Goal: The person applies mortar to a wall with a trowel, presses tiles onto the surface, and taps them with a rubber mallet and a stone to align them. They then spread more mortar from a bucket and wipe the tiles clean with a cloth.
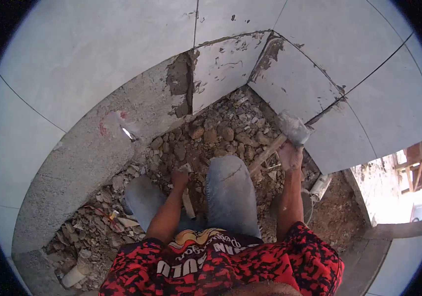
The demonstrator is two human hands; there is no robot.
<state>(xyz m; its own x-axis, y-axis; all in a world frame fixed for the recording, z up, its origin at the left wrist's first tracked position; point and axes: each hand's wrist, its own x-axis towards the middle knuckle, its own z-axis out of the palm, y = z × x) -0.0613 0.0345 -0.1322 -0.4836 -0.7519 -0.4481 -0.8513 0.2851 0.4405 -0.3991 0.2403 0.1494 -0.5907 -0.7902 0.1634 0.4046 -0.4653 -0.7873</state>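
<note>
My right hand (290,156) reaches forward to the lower edge of a white wall tile (300,74). Its fingers are closed on a pale grey, crumpled rag (294,127), which overlaps the tile joint and hides the fingertips. Below my left knee's inner side, my left hand (180,178) is closed low over the rubble; what it grips is too small to make out. A short wooden strip (188,204) lies just under that hand. Beside my right hand a longer wooden stick (269,154) slants across the debris.
Broken stones and rubble (211,135) cover the ground around my knees. A rough concrete ledge (87,138) curves along the left, with a bare mortar patch (179,81) beside the tiles. White pipes stick up at the right (321,185) and lower left (75,274).
</note>
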